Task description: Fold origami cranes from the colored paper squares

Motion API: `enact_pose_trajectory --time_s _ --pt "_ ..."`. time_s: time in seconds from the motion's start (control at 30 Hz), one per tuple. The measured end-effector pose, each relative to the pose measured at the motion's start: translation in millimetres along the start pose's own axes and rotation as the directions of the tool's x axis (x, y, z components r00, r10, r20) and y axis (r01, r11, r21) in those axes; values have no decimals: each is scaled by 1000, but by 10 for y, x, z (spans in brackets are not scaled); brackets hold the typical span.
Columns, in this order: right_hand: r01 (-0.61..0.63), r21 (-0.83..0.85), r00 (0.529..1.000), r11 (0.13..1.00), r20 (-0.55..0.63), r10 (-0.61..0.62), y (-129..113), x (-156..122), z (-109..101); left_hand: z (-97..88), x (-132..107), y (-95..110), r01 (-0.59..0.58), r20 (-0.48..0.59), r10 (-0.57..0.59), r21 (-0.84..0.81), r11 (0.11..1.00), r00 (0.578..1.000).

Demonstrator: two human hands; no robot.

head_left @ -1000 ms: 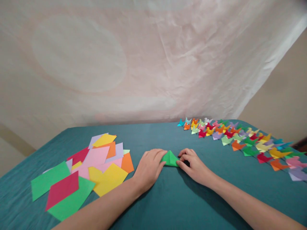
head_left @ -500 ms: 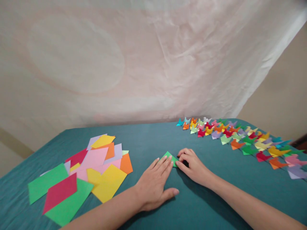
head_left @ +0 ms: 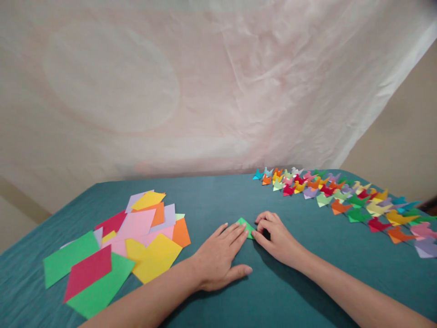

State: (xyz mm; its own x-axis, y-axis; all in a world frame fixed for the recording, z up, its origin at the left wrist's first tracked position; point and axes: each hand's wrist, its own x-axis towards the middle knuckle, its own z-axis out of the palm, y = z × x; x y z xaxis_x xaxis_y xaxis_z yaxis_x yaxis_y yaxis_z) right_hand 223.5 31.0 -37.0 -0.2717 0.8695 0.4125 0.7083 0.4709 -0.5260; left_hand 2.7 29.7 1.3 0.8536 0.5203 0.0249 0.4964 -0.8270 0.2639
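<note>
A small folded green paper triangle [head_left: 245, 224] lies on the teal tablecloth [head_left: 218, 196] between my hands. My left hand [head_left: 220, 257] lies flat on the cloth with fingers stretched out, its fingertips pressing on the paper's left part. My right hand [head_left: 275, 237] is curled, its fingertips pinching the paper's right corner against the table. Most of the paper is hidden under my fingers.
A loose pile of coloured paper sheets [head_left: 129, 237] lies at the left: green, red, yellow, pink, orange, lilac. Rows of several small folded paper birds [head_left: 341, 196] in many colours run along the right. A pale wrinkled sheet [head_left: 205, 91] hangs behind the table.
My left hand went from curled at the raised green triangle to lying flat with fingers stretched over it. The paper is now pressed flatter. My right hand has stayed at the right corner.
</note>
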Motion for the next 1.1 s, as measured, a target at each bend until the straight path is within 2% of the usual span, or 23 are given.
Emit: enact_pose_trajectory --time_s 0.47,0.7,0.8,0.93,1.03,1.1 --pt "36 -9 999 999 -10 -36 3 -27 13 -44 15 -136 -117 -19 116 -58 991 993" --pt "26 -31 999 999 -24 -26 -44 -39 -20 -42 21 -180 -134 -16 134 -50 990 991" --pt "67 -51 998 996 -6 -68 -70 -51 -36 -59 22 -195 -148 -10 148 -55 987 989" --pt "166 -87 984 982 81 -160 -82 -77 -20 -74 31 -224 -168 -18 167 -84 982 986" --pt "183 -125 979 975 114 -169 -91 -93 -1 -47 50 -265 -160 -67 152 -140 977 986" --pt "176 -152 981 973 114 -160 -106 -97 3 -17 66 -295 -108 -143 83 -184 977 986"
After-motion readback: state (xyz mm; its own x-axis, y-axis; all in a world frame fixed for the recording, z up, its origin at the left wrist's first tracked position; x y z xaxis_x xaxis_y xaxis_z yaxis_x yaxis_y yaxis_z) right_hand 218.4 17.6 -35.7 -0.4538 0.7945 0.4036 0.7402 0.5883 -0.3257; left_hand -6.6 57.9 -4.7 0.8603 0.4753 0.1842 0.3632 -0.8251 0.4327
